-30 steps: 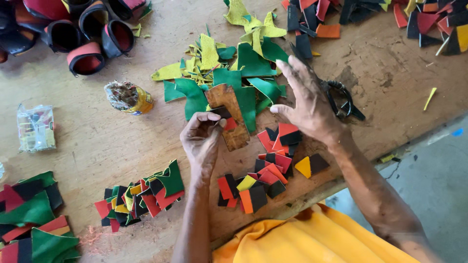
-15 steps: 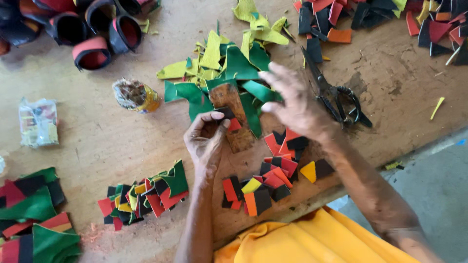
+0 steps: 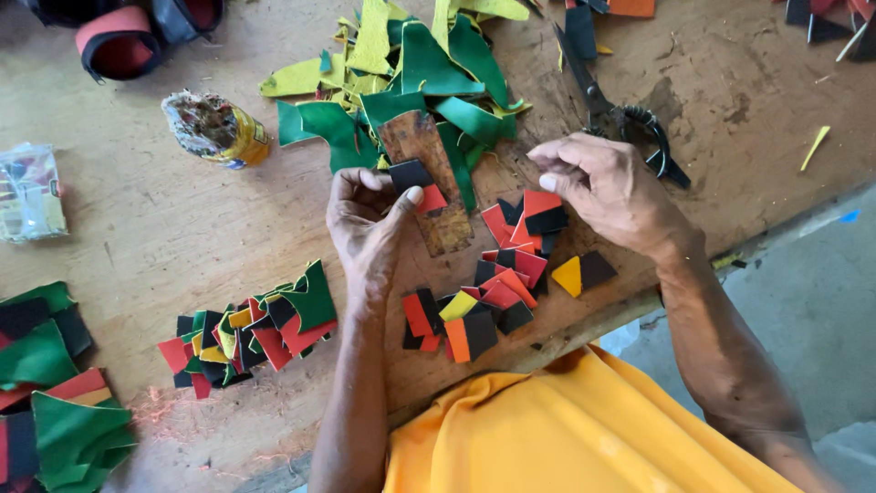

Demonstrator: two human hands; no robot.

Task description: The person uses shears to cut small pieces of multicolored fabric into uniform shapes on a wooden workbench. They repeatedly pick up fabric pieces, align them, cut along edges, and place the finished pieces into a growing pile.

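**Small leather squares in hand over the brown template**

My left hand (image 3: pixel 370 224) pinches a small black square (image 3: pixel 410 173) and a red piece (image 3: pixel 432 199) between thumb and fingers, over the brown template strip (image 3: pixel 427 183) lying on the worktop (image 3: pixel 164 228). My right hand (image 3: pixel 607 187) hovers with its grip loosely curled, fingertips together, just above the pile of cut pieces (image 3: pixel 516 265); whether it holds anything I cannot tell. Scissors (image 3: pixel 620 114) lie just beyond it.
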